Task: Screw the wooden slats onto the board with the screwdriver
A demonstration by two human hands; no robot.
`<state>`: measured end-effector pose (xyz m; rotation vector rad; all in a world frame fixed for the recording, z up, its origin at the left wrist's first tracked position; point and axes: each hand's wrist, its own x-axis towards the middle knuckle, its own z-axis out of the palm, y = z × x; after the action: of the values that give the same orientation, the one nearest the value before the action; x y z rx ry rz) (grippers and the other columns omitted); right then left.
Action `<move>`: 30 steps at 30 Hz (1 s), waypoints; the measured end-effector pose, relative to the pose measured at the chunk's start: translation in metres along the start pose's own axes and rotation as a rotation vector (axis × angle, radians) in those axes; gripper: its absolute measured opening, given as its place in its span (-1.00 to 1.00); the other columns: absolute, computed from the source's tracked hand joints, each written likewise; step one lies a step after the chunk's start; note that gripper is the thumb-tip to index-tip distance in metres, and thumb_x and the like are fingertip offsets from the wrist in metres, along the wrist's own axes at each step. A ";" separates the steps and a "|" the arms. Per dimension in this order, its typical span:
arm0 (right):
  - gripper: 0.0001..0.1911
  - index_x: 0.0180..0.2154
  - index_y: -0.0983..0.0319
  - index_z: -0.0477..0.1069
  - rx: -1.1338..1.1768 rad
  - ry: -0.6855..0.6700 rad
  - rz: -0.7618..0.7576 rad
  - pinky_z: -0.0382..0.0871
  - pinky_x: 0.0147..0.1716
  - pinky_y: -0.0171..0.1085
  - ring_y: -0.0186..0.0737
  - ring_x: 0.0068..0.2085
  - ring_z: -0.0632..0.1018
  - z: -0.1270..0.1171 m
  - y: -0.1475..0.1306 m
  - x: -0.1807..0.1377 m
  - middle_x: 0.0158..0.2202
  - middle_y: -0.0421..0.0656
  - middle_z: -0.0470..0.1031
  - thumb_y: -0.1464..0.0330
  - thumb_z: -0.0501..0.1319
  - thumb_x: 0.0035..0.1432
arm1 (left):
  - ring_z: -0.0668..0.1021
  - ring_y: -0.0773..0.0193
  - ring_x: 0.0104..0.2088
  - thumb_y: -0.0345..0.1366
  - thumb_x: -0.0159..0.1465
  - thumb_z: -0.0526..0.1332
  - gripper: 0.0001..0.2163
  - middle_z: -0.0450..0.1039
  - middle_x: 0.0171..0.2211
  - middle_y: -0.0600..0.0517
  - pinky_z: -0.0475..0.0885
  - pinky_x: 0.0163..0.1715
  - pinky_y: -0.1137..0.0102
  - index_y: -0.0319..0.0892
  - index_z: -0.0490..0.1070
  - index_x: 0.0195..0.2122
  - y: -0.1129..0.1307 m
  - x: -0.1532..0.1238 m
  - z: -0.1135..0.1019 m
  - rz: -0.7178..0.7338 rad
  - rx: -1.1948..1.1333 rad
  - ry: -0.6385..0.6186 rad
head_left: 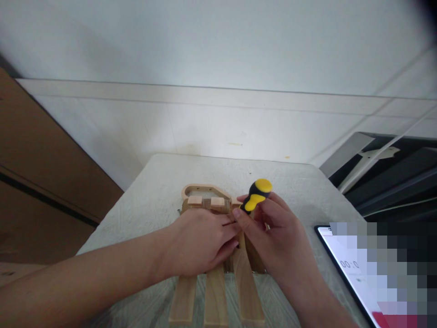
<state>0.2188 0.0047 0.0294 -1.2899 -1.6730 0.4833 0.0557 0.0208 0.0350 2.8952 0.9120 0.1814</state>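
Note:
A small wooden slatted frame lies on a white textured table, its curved end piece pointing away from me. My left hand lies over the middle of the frame with the fingers curled down onto it. My right hand grips a screwdriver with a yellow and black handle. Its thin shaft points left and down, toward my left fingertips. The screwdriver tip is hidden between the two hands.
A phone or tablet with a lit screen lies at the table's right edge, partly blurred. A brown cardboard panel stands to the left. A white tiled wall rises behind the table, and dark metal furniture stands at the right.

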 end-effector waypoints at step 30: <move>-0.80 -0.11 0.16 0.39 0.113 0.010 0.036 0.39 -0.32 -0.19 -0.22 -0.27 0.50 -0.011 0.003 -0.001 -0.22 -0.14 0.50 0.33 0.15 0.20 | 0.57 0.20 -0.20 -0.27 0.36 0.02 -0.75 0.49 -0.06 -0.07 0.48 -0.22 0.31 -0.18 0.38 -0.03 -0.001 -0.001 -0.002 0.011 -0.041 0.005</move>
<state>0.2296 0.0026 0.0320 -1.2395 -1.5932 0.5845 0.0541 0.0207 0.0369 2.8644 0.8826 0.2061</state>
